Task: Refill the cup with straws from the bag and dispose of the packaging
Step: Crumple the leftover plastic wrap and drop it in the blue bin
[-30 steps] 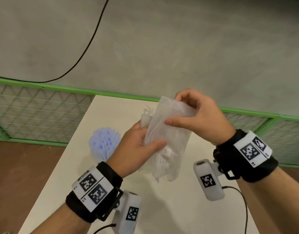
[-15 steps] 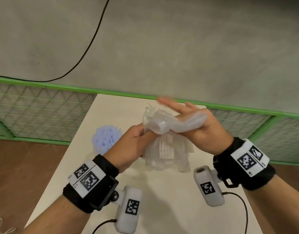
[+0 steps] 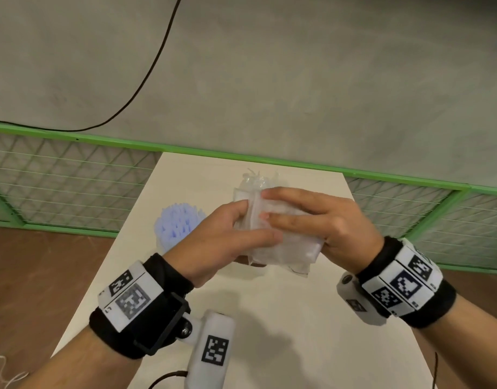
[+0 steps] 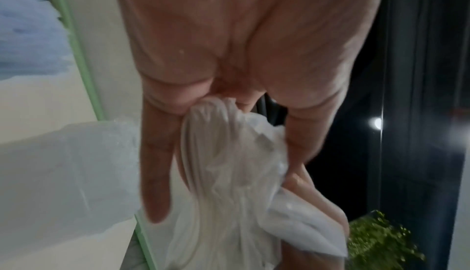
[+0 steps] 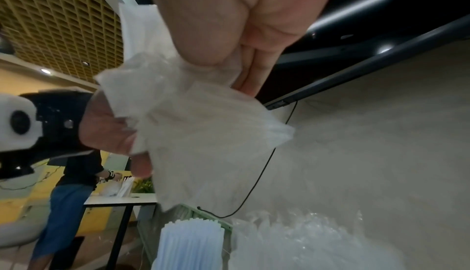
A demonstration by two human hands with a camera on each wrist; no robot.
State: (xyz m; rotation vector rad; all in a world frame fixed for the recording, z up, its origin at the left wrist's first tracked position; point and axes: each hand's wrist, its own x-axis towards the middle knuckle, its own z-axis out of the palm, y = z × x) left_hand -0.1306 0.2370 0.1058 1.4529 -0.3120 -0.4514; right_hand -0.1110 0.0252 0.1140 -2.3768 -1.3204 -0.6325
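Note:
A translucent plastic bag [image 3: 283,248], folded into a flat packet, is held above the white table [image 3: 269,318] between both hands. My left hand [image 3: 241,231] grips its left side, thumb on top and fingers beneath. My right hand [image 3: 286,211] lays its fingers across the top and holds the right side. In the left wrist view the bag [image 4: 229,183] bunches out of the left palm. The right wrist view shows the bag [image 5: 203,133] pinched by the left hand [image 5: 109,129]. The cup packed with pale blue straws [image 3: 177,226] stands on the table left of my hands.
A crumpled clear wrapper [image 3: 252,178] lies on the table behind the bag, also seen beside the straws [image 5: 190,244] as crumpled clear plastic [image 5: 305,240]. A green mesh fence [image 3: 73,186] lines the table's far edge. Another person [image 5: 71,183] stands at a distant table.
The bag hung upright with my right hand pinching its top. It has since been folded over and flattened into a small packet between both hands, held lower.

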